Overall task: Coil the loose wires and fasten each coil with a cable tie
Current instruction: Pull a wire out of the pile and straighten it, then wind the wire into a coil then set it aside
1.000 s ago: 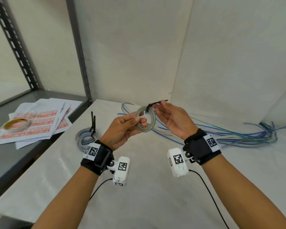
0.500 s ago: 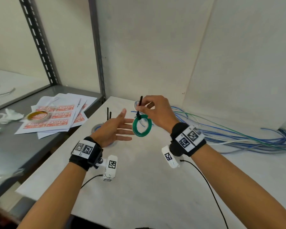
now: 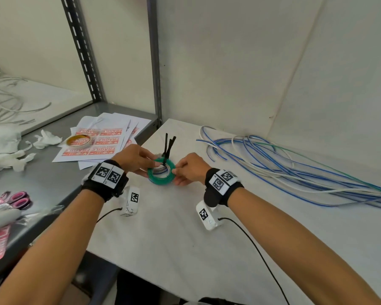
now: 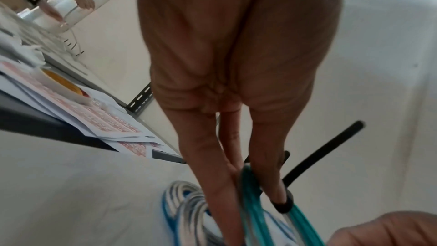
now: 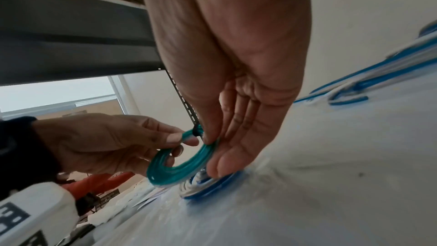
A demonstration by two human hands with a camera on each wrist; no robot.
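Above counter (image 3: 185,238): green coil (image 3: 161,175), black tie at 12 o'clock, pinched by left hand (image 3: 134,159) and right hand (image 3: 190,168); two blue-white coils (image 5: 208,184) beneath.

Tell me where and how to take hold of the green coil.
Pinch the green coil at its rim, from the outer sides, as the left hand and right hand do now. It is a flat ring, and the black tie stands up at its far edge, so probably avoid that side.
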